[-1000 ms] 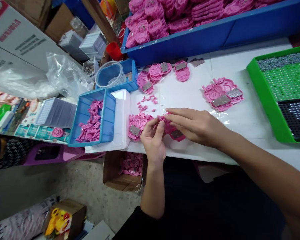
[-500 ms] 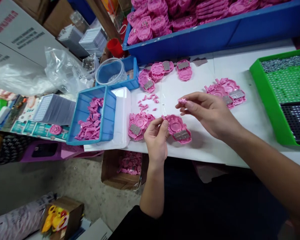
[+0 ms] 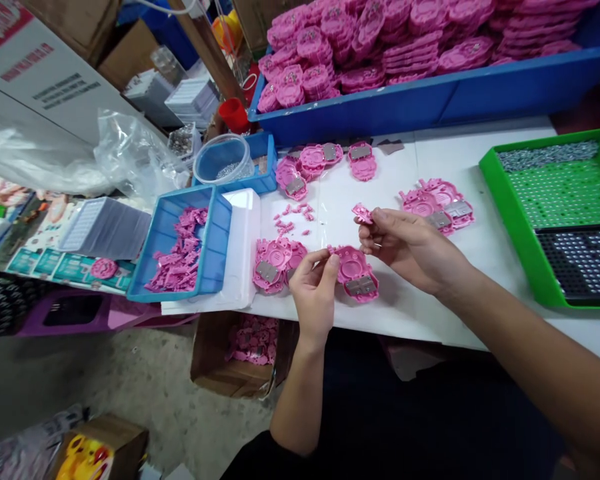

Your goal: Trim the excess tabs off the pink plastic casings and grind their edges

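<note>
My left hand (image 3: pixel 314 288) pinches the left edge of a round pink plastic housing (image 3: pixel 356 272) with a metal clip, lying on the white table near its front edge. Just above and right of that housing, my right hand (image 3: pixel 410 248) holds a small pink plastic piece (image 3: pixel 363 213) between thumb and fingertips. A second pink housing (image 3: pixel 275 263) lies right beside my left hand. Several tiny pink bits (image 3: pixel 295 217) are scattered behind it.
A light blue bin (image 3: pixel 220 233) of small pink parts stands at left, with a clear tub (image 3: pixel 225 160) behind it. More housings (image 3: pixel 440 200) lie at right and at the back. A big blue crate (image 3: pixel 430 100) holds stacked pink parts. A green tray (image 3: pixel 490 180) sits far right. A cardboard box (image 3: pixel 215 363) is under the table.
My right hand lifted off the housing with a small pink piece and now holds it above the table. My left hand stayed on the housing's edge.
</note>
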Motion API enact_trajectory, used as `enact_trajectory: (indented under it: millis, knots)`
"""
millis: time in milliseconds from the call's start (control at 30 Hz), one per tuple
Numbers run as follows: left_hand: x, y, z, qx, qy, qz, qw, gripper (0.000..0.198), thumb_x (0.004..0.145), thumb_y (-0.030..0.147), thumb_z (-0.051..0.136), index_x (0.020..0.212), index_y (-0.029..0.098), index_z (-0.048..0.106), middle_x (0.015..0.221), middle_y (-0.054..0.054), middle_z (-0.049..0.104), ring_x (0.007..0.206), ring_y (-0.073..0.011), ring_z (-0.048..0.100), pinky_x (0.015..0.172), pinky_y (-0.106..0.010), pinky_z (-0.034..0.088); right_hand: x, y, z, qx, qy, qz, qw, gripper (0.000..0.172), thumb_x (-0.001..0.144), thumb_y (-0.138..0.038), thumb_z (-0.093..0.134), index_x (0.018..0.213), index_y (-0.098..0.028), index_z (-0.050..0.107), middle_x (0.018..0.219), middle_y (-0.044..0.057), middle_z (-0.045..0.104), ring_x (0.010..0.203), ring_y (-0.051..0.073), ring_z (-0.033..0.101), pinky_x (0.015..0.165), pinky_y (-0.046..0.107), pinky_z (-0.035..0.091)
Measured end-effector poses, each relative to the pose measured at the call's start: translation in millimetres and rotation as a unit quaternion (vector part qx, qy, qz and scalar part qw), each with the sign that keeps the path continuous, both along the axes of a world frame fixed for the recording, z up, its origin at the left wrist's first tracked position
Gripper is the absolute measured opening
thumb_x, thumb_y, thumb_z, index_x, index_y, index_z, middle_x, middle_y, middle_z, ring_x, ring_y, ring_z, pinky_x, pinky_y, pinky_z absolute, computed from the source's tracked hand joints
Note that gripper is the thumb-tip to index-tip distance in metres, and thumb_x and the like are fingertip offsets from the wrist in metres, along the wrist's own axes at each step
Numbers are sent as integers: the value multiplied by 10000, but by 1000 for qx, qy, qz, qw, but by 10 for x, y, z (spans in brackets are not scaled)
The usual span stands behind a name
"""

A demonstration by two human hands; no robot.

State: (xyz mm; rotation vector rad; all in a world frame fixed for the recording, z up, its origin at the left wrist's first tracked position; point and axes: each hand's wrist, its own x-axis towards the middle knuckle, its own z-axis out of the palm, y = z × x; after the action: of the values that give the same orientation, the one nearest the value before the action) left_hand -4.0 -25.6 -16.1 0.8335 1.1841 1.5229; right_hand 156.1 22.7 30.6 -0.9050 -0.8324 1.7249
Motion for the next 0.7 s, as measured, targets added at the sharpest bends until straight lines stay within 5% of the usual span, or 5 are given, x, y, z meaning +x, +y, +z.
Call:
enact_trajectory:
  millis: [467,700]
  knots:
    - [51,-4,13,-5,82,-35,996,299,873,422,783,985,154,715,943,-70,747,834,-154,723,759,-253,592,12,-44,54,14,-4,1,1000,203,770,-391,898,819,-209,823,810,29,724,772,107,620,743,237,486]
    - [108,-4,-49,46,281,-37,958,233,962,332,677,1129,169,670,1115,-117,710,934,-185,721,832,-328,619,28,-21,29,17,5,-2,1000,180,757,-367,910,854,-241,827,848,28,760,799,106,665,784,249,502]
